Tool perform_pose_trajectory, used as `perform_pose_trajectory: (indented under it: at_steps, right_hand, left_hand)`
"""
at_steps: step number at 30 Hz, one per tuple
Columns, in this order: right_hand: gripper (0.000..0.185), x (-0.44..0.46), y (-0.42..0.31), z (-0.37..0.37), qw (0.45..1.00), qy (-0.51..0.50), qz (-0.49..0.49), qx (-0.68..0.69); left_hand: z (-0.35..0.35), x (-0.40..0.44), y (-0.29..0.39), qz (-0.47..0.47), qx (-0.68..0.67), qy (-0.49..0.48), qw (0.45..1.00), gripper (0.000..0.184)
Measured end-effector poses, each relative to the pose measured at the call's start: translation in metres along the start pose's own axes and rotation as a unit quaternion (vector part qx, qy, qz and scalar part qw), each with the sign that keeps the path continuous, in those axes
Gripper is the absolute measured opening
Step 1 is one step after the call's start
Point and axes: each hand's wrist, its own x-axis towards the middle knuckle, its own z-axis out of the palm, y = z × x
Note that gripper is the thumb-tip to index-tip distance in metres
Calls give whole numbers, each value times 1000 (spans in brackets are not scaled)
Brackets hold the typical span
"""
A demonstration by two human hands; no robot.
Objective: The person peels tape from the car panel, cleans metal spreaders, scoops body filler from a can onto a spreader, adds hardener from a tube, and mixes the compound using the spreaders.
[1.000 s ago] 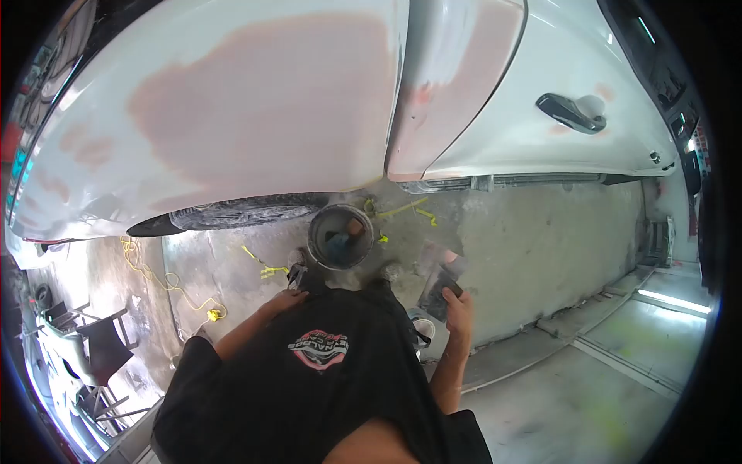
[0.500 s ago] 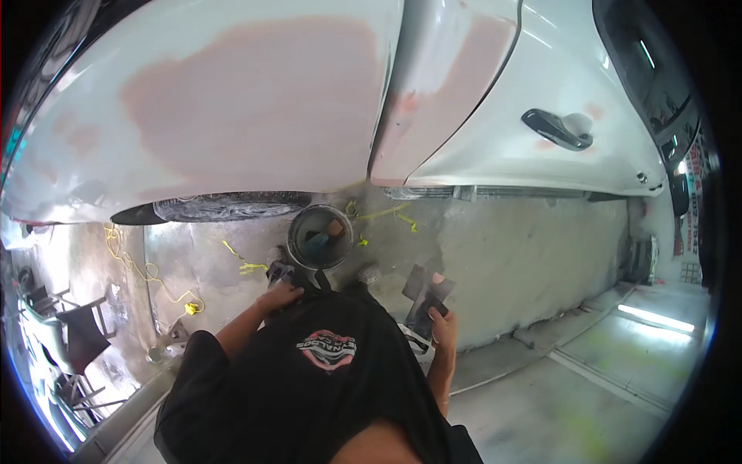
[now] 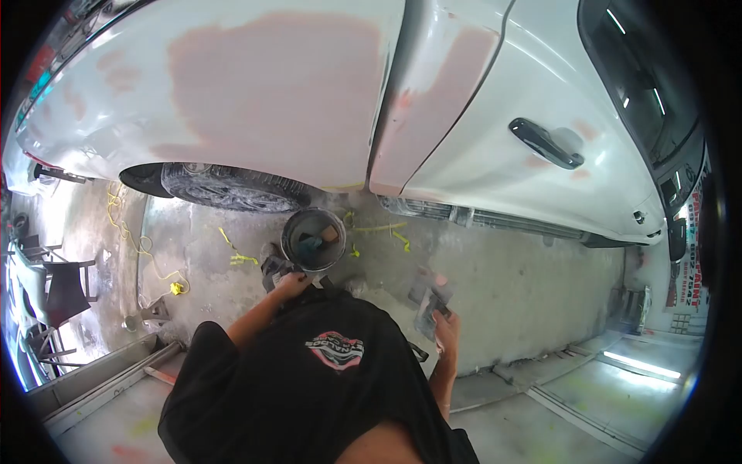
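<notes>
My right hand [image 3: 446,326] is closed round a dark flat sheet [image 3: 427,304] with a small pinkish piece at its far end; what exactly it is I cannot make out. My left hand [image 3: 292,284] is near the front of my black shirt, beside the bucket, its fingers bent and too small to read clearly. Beyond it stands a round bucket [image 3: 286,246] holding a bluish cloth-like thing and a brown block. Over the bucket rises a white car body [image 3: 440,54] with a broad pinkish patch [image 3: 270,85] on its panel.
A car wheel [image 3: 232,190] stands left of the bucket. Yellow tape scraps [image 3: 244,259] and a yellow cord [image 3: 143,249] lie on the floor. A dark chair [image 3: 68,290] is at the far left. A door handle [image 3: 545,144] sticks out of the car at the right.
The view has shifted and tilted, and more of the wheel shows. My left hand has moved slightly toward the bucket. My right hand still holds the dark sheet.
</notes>
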Motion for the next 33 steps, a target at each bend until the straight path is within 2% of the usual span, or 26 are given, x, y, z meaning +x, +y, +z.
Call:
perform_pose_trajectory:
  at_steps: [1,4,6,9,13,15,18,21,23,25,27,29,32,33]
  right_hand:
    - [28,2,5,-4,1000,9,-5,-12]
    - [33,6,22,-13,999,28,-21,-28]
    - [34,3,23,-14,999,25,-35,-12]
    - [36,0,16,-12,999,9,14,-31]
    - [36,9,32,-8,1000,9,-15,-22]
    - [35,12,33,-3,999,-6,-38,9]
    - [35,20,37,7,1000,-4,-17,8]
    - [34,54,97,14,999,0,11,-43]
    - [34,73,130,25,995,7,-87,-43]
    - [30,66,97,40,998,33,5,54]
    - [34,88,116,54,984,77,56,148]
    - [32,118,138,72,958,159,68,228]
    - [24,168,161,105,908,265,92,311]
    - [22,182,164,112,891,292,105,332]
  left_hand:
    - [5,-7,-11,-28,33,-8,999,51]
    - [13,-24,-40,-101,-49,13,994,59]
    - [18,-20,-70,-102,-64,-11,993,60]
    - [3,-25,-64,-110,-66,-28,991,60]
    - [8,-20,-49,-129,-101,-14,986,57]
    - [9,-12,-51,-103,-70,-14,992,57]
    - [3,-19,-39,-57,-19,-1,998,57]
    - [-8,-25,-28,-46,1,2,999,54]
    - [-13,-28,-36,-50,-3,3,999,50]
    - [-7,-35,-47,-50,-22,12,998,43]
    - [-14,-48,-78,40,49,-42,997,38]
    - [-24,-46,-29,11,100,-110,989,32]
    - [-28,-29,-28,55,144,-180,972,34]
    - [-30,-20,-23,7,127,-201,971,36]
